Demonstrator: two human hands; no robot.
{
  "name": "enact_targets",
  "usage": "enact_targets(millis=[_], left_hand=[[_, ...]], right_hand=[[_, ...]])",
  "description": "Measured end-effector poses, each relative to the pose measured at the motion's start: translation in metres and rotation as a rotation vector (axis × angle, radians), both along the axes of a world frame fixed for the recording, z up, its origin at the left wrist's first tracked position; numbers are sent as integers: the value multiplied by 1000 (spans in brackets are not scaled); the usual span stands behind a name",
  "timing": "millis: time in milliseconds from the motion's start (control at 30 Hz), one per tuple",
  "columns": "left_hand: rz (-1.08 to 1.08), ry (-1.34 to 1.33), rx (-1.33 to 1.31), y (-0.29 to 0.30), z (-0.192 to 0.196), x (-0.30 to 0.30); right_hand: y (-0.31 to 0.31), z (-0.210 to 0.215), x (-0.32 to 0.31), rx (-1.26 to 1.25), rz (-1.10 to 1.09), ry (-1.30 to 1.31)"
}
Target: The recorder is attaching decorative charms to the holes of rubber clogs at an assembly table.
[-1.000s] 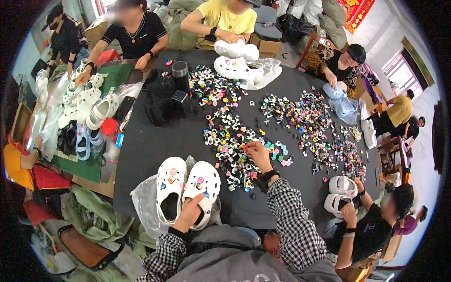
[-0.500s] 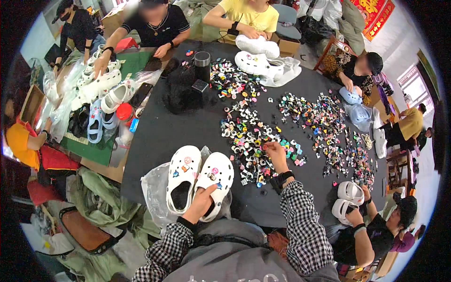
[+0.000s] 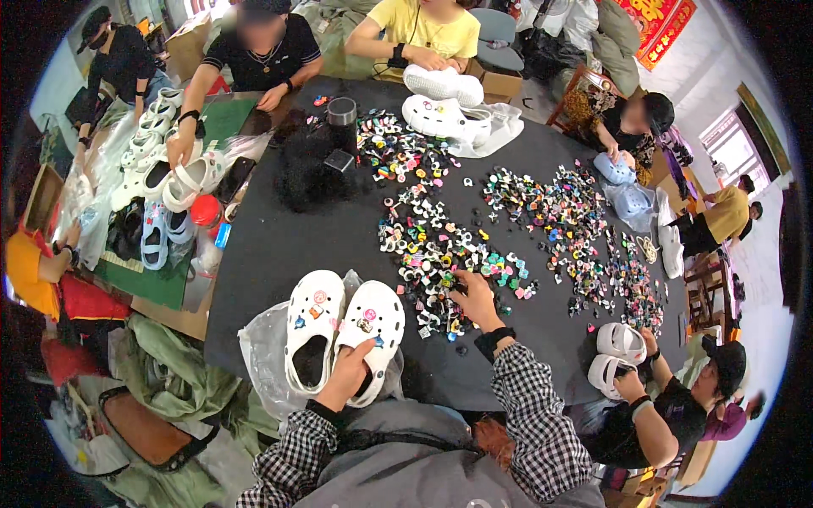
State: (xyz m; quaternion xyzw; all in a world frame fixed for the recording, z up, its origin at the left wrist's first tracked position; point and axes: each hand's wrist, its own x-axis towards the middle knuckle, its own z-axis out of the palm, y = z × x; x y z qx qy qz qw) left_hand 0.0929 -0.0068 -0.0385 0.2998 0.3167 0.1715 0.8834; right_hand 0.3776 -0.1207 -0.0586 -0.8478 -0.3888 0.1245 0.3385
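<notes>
Two white clogs stand side by side in front of me, toes pointing away: a left clog [image 3: 326, 283] and a right clog [image 3: 386, 306]. Both carry colourful shoe charms on their uppers. My left hand [image 3: 345, 374] grips the right clog at its opening, thumb near a blue charm. Beneath the pair lies a clear plastic bag [image 3: 257, 349]. To the right, my right hand [image 3: 477, 303] reaches into a heap of loose shoe charms [image 3: 423, 233], its thumb and index finger apart at the near edge. I see nothing held between them.
Another charm heap [image 3: 559, 212] spreads across the black table [image 3: 271, 241]. Farther off stand a dark cup [image 3: 342, 123], a small box [image 3: 339, 161] and white clogs [image 3: 436, 117]. Several co-workers sit around; one at right handles white sandals [image 3: 620, 343].
My right hand has shifted slightly left and nearer, and the red piece at its fingertips no longer shows. My left hand keeps its grip. The whole view has turned a little.
</notes>
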Motion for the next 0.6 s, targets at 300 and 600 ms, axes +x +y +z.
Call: enact_targets(millis=[300, 600], left_hand=[[75, 49, -96, -1, 9, 6], [22, -31, -53, -1, -7, 1]], right_hand=[[12, 2, -1, -91, 0, -155], [27, -9, 14, 107, -99, -79]])
